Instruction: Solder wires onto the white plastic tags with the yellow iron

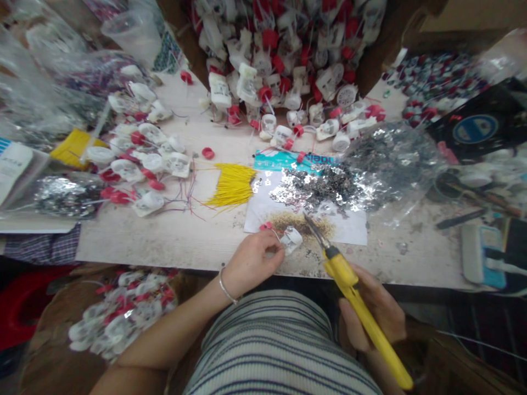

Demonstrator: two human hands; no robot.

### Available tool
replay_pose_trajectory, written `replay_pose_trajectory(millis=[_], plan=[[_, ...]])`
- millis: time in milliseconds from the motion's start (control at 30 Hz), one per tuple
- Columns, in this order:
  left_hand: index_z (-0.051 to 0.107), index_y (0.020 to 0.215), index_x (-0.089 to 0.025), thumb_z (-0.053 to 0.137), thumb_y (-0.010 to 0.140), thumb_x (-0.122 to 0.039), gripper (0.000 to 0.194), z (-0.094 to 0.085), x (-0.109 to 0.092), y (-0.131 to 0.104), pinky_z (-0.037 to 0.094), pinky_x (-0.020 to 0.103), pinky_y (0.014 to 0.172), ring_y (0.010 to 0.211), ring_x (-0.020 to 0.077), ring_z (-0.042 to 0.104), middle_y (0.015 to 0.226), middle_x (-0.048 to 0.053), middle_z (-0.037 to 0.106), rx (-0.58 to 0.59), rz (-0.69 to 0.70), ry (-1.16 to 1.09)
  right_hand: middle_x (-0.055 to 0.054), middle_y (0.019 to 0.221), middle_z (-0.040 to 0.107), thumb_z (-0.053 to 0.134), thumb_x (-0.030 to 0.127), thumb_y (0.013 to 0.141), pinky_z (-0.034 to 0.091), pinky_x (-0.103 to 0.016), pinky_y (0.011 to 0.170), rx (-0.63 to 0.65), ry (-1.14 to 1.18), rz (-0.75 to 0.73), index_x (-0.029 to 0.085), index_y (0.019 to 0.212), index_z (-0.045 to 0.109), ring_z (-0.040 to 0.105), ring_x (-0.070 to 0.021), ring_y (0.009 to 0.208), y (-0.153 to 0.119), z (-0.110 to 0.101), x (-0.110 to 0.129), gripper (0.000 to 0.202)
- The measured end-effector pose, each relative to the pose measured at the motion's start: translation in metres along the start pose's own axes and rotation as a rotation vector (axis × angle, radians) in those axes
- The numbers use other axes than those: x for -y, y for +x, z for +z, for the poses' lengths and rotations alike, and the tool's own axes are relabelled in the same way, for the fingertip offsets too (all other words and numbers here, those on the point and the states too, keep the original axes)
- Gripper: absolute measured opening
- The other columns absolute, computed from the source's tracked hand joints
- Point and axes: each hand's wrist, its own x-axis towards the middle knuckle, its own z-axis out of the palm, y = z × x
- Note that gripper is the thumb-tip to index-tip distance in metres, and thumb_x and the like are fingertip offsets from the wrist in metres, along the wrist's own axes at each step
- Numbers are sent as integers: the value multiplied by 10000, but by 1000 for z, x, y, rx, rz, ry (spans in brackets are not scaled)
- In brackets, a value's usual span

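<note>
At near edge of worktop (173,241): white part (292,240), likely light, stiff plastic, best held by its body; left hand (259,253) pinching its left side. Right hand (376,304): gripping iron (345,278) by yellow handle.

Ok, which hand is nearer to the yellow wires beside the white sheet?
Left. The left hand is below and slightly right of the yellow wires in the picture; the right hand, holding the yellow-handled tool, is lower and much farther right.
</note>
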Motion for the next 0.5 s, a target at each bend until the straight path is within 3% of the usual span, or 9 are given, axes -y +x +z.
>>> replay_pose_trajectory(millis=[100,167,267,333,433,500], plan=[[659,694,-157,550,789,-145,145,-1,1,0,465,283,714,738,153,585,751,27,632,11,0,2,-60,1307,523,581,-2,712,616,-352,757,23,28,-71,204,888,610,646,-226,1034,15,32,-15,272],[654,697,-159,555,797,-151,141,-1,3,0,465,281,719,741,150,584,756,24,636,24,5,-2,-23,1236,543,595,-25,704,606,-296,779,-69,24,-122,186,717,557,635,-176,1031,28,53,-23,215],[634,710,-165,554,829,-199,148,-1,6,-3,466,268,686,701,138,576,733,12,630,39,2,4,-38,1256,491,656,27,698,599,-298,800,-39,-68,-195,190,733,554,610,-172,1048,43,75,-30,196],[617,824,-166,610,812,-284,119,0,6,-5,468,264,649,682,138,569,763,10,632,14,0,22,-39,1235,490,664,41,701,599,-296,795,-35,-82,-189,193,731,552,608,-167,1038,48,80,-28,192],[522,1118,-168,717,711,-380,499,-2,3,-10,483,276,645,735,162,582,889,33,641,-34,47,74,-30,1194,504,681,51,691,604,-299,779,-63,13,-121,193,694,522,615,-165,1019,48,79,-21,213],[504,1184,-187,699,722,-357,530,-13,2,-16,489,286,688,777,173,597,950,46,654,-36,98,143,-27,1201,497,688,60,688,617,-307,744,-52,101,-68,195,692,514,623,-171,1006,47,76,-18,221]])
